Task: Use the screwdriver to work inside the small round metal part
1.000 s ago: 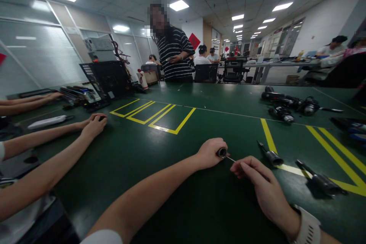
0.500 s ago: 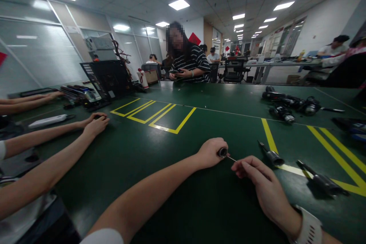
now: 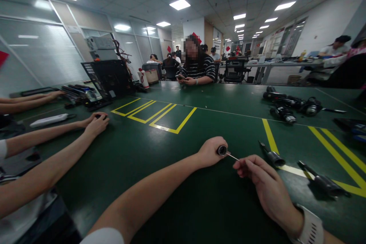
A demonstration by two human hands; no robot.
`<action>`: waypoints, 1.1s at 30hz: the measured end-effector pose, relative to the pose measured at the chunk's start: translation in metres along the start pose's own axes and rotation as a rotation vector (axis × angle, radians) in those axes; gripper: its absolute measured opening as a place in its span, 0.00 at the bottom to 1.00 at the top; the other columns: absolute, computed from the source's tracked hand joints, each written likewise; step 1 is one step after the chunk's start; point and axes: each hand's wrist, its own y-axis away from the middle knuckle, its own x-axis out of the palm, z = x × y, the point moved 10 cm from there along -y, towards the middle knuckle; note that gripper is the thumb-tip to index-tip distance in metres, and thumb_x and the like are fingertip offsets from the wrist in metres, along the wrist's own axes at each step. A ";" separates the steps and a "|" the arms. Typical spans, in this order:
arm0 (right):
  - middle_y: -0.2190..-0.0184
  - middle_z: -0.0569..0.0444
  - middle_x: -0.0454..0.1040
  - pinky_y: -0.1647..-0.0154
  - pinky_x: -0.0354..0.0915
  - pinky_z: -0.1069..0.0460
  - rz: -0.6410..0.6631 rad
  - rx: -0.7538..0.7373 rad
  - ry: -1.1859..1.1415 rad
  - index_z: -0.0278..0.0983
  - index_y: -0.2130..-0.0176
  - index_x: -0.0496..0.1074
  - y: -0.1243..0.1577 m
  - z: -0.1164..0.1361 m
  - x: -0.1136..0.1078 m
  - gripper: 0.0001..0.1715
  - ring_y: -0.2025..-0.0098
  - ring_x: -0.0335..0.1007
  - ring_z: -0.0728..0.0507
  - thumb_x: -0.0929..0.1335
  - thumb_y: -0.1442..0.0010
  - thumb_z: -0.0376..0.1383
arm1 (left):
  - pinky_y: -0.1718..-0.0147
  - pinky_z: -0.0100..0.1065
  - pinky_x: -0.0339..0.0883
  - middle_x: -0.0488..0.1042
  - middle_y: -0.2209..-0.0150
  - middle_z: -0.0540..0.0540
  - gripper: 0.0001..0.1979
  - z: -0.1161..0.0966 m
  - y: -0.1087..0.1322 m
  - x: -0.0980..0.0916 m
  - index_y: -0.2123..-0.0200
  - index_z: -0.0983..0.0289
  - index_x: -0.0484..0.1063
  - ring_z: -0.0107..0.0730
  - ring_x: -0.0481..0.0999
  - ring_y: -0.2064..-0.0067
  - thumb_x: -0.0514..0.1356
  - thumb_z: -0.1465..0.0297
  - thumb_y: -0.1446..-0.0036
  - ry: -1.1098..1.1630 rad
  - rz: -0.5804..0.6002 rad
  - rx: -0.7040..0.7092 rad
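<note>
My left hand [image 3: 212, 151] is wrapped round a dark cylindrical part [image 3: 222, 150], its round open end facing me, above the green table [image 3: 177, 167]. A thin metal rod [image 3: 233, 156] runs from beside that end to the fingertips of my right hand [image 3: 259, 177], which pinch it. To the right of my hands, two dark metal parts with narrow shafts lie on the table: one [image 3: 273, 155] near the yellow tape, the other [image 3: 324, 181] closer to the right edge.
Several black tools [image 3: 286, 101] lie at the back right. Yellow tape [image 3: 185, 120] marks the table. At the left are another person's hands [image 3: 97, 122], a white power strip [image 3: 48, 121] and a black computer case [image 3: 110, 78]. A person in a striped top [image 3: 200, 70] is across the table.
My right hand has shifted slightly right, and more of the rod shows between my hands. The person across the table has lowered and moved a little right.
</note>
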 end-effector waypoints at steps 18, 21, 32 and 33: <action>0.69 0.51 0.75 0.65 0.61 0.48 -0.007 0.015 -0.052 0.38 0.71 0.74 -0.001 -0.001 0.000 0.13 0.67 0.66 0.43 0.67 0.45 0.44 | 0.69 0.28 0.59 0.64 0.72 0.49 0.08 0.002 0.000 0.000 0.73 0.66 0.64 0.26 0.65 0.69 0.61 0.69 0.49 0.049 -0.006 -0.005; 0.70 0.52 0.74 0.63 0.60 0.48 -0.015 0.005 0.056 0.38 0.72 0.74 0.000 -0.001 0.000 0.13 0.66 0.66 0.42 0.67 0.45 0.45 | 0.70 0.28 0.58 0.64 0.72 0.49 0.07 0.000 0.001 0.003 0.73 0.65 0.65 0.27 0.65 0.69 0.60 0.69 0.47 -0.094 0.024 -0.007; 0.69 0.51 0.75 0.66 0.62 0.48 0.037 0.070 -0.097 0.38 0.71 0.74 -0.003 -0.005 0.004 0.12 0.69 0.66 0.43 0.67 0.44 0.43 | 0.68 0.28 0.60 0.64 0.72 0.49 0.08 -0.002 -0.001 0.002 0.73 0.65 0.65 0.27 0.65 0.69 0.60 0.68 0.48 0.011 0.043 0.010; 0.69 0.51 0.75 0.67 0.62 0.48 0.039 0.078 -0.112 0.38 0.71 0.74 -0.003 -0.005 0.004 0.12 0.69 0.66 0.43 0.67 0.44 0.43 | 0.68 0.28 0.60 0.64 0.72 0.49 0.08 -0.001 -0.001 0.002 0.73 0.65 0.65 0.27 0.65 0.69 0.60 0.69 0.48 0.017 0.044 0.004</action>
